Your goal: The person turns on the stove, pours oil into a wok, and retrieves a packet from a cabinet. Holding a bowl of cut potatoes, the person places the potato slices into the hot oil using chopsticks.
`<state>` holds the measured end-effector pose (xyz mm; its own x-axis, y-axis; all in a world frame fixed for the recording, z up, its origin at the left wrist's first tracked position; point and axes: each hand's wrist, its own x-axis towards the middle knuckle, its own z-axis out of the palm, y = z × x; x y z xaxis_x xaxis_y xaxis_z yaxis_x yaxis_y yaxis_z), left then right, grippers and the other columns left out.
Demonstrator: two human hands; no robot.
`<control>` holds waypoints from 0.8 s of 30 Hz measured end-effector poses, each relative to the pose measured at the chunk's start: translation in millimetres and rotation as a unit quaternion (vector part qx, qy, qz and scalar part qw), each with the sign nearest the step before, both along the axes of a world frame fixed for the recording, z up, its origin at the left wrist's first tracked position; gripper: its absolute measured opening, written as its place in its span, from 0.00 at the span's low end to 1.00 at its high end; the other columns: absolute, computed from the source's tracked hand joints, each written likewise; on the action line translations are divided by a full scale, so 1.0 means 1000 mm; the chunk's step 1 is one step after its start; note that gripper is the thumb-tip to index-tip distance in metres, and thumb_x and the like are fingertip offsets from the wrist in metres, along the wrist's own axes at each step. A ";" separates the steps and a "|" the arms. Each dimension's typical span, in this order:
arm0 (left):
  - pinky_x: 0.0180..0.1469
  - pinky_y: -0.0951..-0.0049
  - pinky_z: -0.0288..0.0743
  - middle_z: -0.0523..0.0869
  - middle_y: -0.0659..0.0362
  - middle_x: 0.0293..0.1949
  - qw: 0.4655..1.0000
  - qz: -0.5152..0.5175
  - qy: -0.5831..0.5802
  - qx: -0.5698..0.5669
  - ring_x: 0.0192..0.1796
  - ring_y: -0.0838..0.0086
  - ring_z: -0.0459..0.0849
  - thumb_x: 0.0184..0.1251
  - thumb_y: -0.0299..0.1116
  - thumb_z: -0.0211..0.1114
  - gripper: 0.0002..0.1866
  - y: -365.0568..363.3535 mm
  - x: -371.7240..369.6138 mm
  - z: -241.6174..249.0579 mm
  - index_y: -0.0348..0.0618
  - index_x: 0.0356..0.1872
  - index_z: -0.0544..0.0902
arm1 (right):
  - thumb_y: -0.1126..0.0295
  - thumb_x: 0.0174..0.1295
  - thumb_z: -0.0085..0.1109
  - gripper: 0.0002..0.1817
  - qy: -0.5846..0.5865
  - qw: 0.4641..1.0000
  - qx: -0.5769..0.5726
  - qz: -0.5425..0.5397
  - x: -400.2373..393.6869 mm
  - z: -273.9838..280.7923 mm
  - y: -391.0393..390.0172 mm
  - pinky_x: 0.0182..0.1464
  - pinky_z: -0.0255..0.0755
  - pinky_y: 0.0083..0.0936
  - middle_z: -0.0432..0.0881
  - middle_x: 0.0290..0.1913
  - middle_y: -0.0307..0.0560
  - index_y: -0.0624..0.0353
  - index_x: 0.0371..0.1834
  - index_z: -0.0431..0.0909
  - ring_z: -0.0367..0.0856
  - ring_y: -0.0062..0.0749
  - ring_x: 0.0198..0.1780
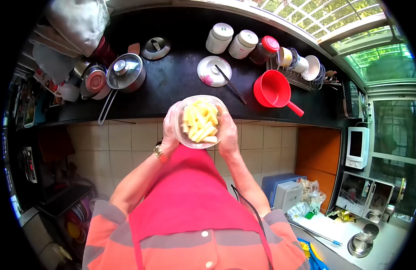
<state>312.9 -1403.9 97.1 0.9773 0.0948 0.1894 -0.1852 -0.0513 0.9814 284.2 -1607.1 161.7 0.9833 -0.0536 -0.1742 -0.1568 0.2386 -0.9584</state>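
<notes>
A clear round bowl full of pale yellow cut sticks, perhaps potato, is held up in front of the red apron at the counter's edge. My left hand grips its left side, fingers curled round the wall. On the opposite side my right hand clasps the bowl in the same way. Beyond it on the black counter lies a white plate with a pink flower, and dark chopsticks rest across its rim.
Right of the plate stands a red saucepan, its handle toward me. A lidded steel pot is at the left, its handle jutting over the edge. Two white jars, a red-lidded jar and a dish rack line the back.
</notes>
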 end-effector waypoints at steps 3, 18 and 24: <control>0.53 0.67 0.80 0.86 0.58 0.49 0.964 0.001 0.227 -0.139 0.49 0.70 0.85 0.87 0.43 0.49 0.22 0.012 -0.003 0.002 0.38 0.68 0.77 | 0.55 0.85 0.35 0.30 -0.013 0.999 -0.033 -0.005 0.000 0.002 0.003 0.75 0.68 0.35 0.76 0.70 0.57 0.71 0.76 0.66 0.76 0.41 0.71; 0.67 0.64 0.76 0.85 0.50 0.60 0.994 -0.098 0.042 -0.006 0.62 0.63 0.84 0.85 0.41 0.52 0.23 -0.002 -0.002 0.009 0.36 0.69 0.75 | 0.58 0.84 0.47 0.28 -0.053 0.996 -0.065 -0.003 0.006 0.031 -0.009 0.73 0.66 0.27 0.79 0.69 0.49 0.71 0.74 0.70 0.75 0.31 0.70; 0.65 0.66 0.76 0.87 0.49 0.56 0.989 -0.068 0.131 -0.013 0.60 0.64 0.85 0.89 0.41 0.44 0.22 -0.004 -0.011 0.020 0.35 0.65 0.78 | 0.56 0.84 0.47 0.29 -0.043 0.999 0.020 -0.027 0.003 0.009 -0.023 0.72 0.67 0.26 0.80 0.68 0.50 0.71 0.74 0.70 0.75 0.31 0.69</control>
<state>302.2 -1407.7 117.1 0.9966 -0.0388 -0.0728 0.0722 -0.0169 0.9972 287.3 -1630.6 170.3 0.9905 -0.1026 -0.0920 -0.0598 0.2821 -0.9575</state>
